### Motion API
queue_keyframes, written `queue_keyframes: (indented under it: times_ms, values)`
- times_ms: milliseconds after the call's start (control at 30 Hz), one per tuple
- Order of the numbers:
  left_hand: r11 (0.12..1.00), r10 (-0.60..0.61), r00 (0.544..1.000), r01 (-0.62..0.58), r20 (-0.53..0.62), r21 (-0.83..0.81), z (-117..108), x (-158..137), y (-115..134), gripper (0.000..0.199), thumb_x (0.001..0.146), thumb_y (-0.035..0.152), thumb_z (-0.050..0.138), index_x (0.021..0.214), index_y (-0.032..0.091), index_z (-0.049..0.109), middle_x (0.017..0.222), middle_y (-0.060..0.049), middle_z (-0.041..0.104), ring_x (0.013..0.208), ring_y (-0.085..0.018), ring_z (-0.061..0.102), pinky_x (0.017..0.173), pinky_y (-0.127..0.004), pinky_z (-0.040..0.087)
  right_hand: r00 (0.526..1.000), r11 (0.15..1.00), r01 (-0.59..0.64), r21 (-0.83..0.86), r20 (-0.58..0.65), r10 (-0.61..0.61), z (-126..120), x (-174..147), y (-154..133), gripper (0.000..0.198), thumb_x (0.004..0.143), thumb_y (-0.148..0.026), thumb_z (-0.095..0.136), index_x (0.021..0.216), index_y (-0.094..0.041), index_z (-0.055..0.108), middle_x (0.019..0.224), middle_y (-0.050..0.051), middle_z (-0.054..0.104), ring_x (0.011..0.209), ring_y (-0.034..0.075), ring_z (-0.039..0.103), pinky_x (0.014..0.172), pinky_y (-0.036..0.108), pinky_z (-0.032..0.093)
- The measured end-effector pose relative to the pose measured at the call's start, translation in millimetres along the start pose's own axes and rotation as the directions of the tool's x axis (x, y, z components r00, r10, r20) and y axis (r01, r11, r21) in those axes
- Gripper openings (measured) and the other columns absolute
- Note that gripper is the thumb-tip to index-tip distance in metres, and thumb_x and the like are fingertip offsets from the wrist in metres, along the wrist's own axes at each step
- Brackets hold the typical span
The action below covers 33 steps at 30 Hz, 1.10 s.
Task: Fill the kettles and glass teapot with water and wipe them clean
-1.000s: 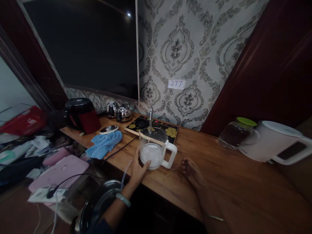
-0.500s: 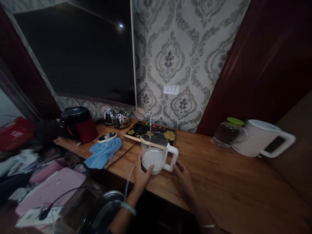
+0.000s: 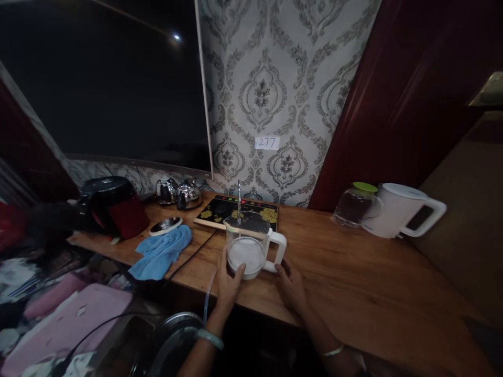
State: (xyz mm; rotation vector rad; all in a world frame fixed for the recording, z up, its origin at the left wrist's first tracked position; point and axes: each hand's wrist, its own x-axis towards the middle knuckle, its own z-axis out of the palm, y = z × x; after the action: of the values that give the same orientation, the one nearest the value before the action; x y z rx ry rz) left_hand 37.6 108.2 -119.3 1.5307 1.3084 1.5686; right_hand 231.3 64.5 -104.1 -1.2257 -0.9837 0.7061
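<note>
A clear glass kettle (image 3: 248,256) with a white handle (image 3: 280,245) stands upright at the front edge of the wooden counter. My left hand (image 3: 230,280) grips its left side low down, thumb across the front of the glass. At the lower end of the handle, the bent fingers and thumb of my right hand (image 3: 290,280) touch it. Behind the kettle lies a black induction cooker (image 3: 220,210) with yellow flowers and a lit red light. A thin metal spout (image 3: 239,196) rises there, partly seen through the glass.
Left on the counter are a blue cloth (image 3: 161,251), a round lid (image 3: 165,225), two shiny metal kettles (image 3: 188,195) and a black-and-red appliance (image 3: 113,204). To the right stand a green-lidded glass jug (image 3: 352,207) and a white electric kettle (image 3: 393,212). A cable (image 3: 192,253) crosses the counter.
The view has swung slightly to the right, so the surroundings sit further left. My right thumb now shows against the handle's lower end. The glass kettle stays about in place between my hands.
</note>
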Motion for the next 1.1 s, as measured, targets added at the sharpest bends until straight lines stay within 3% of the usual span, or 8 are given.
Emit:
queue_keyframes:
  times_ms: [233, 500, 633, 700, 767, 867, 967, 1100]
  values:
    - [1.000, 0.004, 1.000, -0.005, 0.016, 0.004, -1.0, 0.3, -1.0, 0.080, 0.080, 0.054, 0.066, 0.148, 0.019, 0.041, 0.152, -0.015, 0.045, 0.144, -0.032, 0.039, 0.120, -0.051, 0.030, 1.000, 0.999, 0.008, -0.049, -0.002, -0.008, -3.0, 1.5, 6.3, 0.051, 0.075, -0.059, 0.069, 0.105, -0.019, 0.076, 0.105, 0.012, 0.077, 0.098, 0.034, 0.069, 0.088, 0.046, 0.053]
    - [1.000, -0.005, 1.000, 0.005, 0.030, -0.010, -1.1, 1.3, -0.5, 0.083, 0.080, 0.055, 0.067, 0.149, 0.018, 0.040, 0.153, -0.016, 0.044, 0.143, -0.031, 0.041, 0.120, -0.050, 0.030, 1.000, 1.000, -0.001, 0.004, 0.015, 0.001, -0.7, 0.8, 2.3, 0.050, 0.076, -0.056, 0.069, 0.110, -0.020, 0.074, 0.112, 0.011, 0.075, 0.104, 0.032, 0.067, 0.094, 0.045, 0.051]
    - [1.000, -0.021, 0.999, 0.021, 0.028, -0.013, -2.4, 2.7, 2.0, 0.083, 0.080, 0.055, 0.067, 0.148, 0.018, 0.040, 0.154, -0.015, 0.043, 0.144, -0.031, 0.039, 0.121, -0.049, 0.029, 0.993, 0.997, 0.004, 0.072, -0.119, 0.005, -5.0, -2.1, -2.9, 0.052, 0.084, -0.054, 0.062, 0.123, -0.021, 0.067, 0.118, 0.010, 0.072, 0.107, 0.027, 0.065, 0.090, 0.039, 0.051]
    - [0.999, -0.023, 0.999, 0.024, 0.042, -0.029, -2.9, 3.5, 2.2, 0.082, 0.080, 0.055, 0.067, 0.148, 0.019, 0.039, 0.154, -0.015, 0.043, 0.144, -0.031, 0.038, 0.121, -0.049, 0.028, 0.973, 0.997, 0.000, 0.077, -0.230, 0.018, -12.1, 0.6, -4.4, 0.050, 0.086, -0.055, 0.058, 0.121, -0.020, 0.068, 0.107, 0.008, 0.074, 0.098, 0.024, 0.066, 0.080, 0.034, 0.052]
    - [0.998, -0.028, 0.998, 0.031, 0.056, -0.050, -2.9, 4.3, 2.2, 0.082, 0.081, 0.055, 0.066, 0.149, 0.019, 0.038, 0.154, -0.015, 0.042, 0.144, -0.031, 0.038, 0.121, -0.048, 0.029, 0.963, 0.994, -0.031, 0.105, -0.264, 0.058, -22.0, 8.3, -6.9, 0.050, 0.085, -0.056, 0.059, 0.118, -0.021, 0.070, 0.079, 0.003, 0.072, 0.073, 0.019, 0.064, 0.062, 0.029, 0.048]
    - [0.997, -0.040, 0.998, 0.044, 0.055, -0.069, -1.5, 5.2, 3.9, 0.085, 0.080, 0.057, 0.066, 0.150, 0.018, 0.037, 0.155, -0.016, 0.041, 0.144, -0.030, 0.039, 0.121, -0.047, 0.029, 0.981, 0.976, -0.100, 0.193, -0.146, 0.130, -39.6, 29.5, -14.3, 0.048, 0.076, -0.057, 0.068, 0.106, -0.020, 0.073, 0.048, -0.007, 0.049, 0.046, 0.012, 0.045, 0.046, 0.025, 0.034]
    - [0.994, -0.049, 0.998, 0.053, 0.045, -0.091, 0.5, 5.6, 7.9, 0.087, 0.079, 0.059, 0.066, 0.149, 0.016, 0.037, 0.155, -0.017, 0.041, 0.144, -0.031, 0.039, 0.121, -0.047, 0.030, 0.979, 0.951, -0.171, 0.256, -0.062, 0.193, -57.5, 55.9, -24.2, 0.042, 0.067, -0.061, 0.074, 0.079, -0.021, 0.070, 0.044, -0.009, 0.042, 0.040, 0.008, 0.032, 0.040, 0.023, 0.023]
    - [0.994, -0.059, 0.997, 0.063, 0.043, -0.088, 1.4, 5.0, 12.5, 0.086, 0.079, 0.059, 0.066, 0.149, 0.018, 0.037, 0.154, -0.017, 0.042, 0.143, -0.031, 0.041, 0.120, -0.047, 0.031, 0.971, 0.922, -0.235, 0.308, 0.020, 0.240, -77.6, 78.8, -38.0, 0.053, 0.067, -0.069, 0.070, 0.053, -0.024, 0.047, 0.041, -0.008, 0.038, 0.036, 0.007, 0.027, 0.037, 0.022, 0.019]
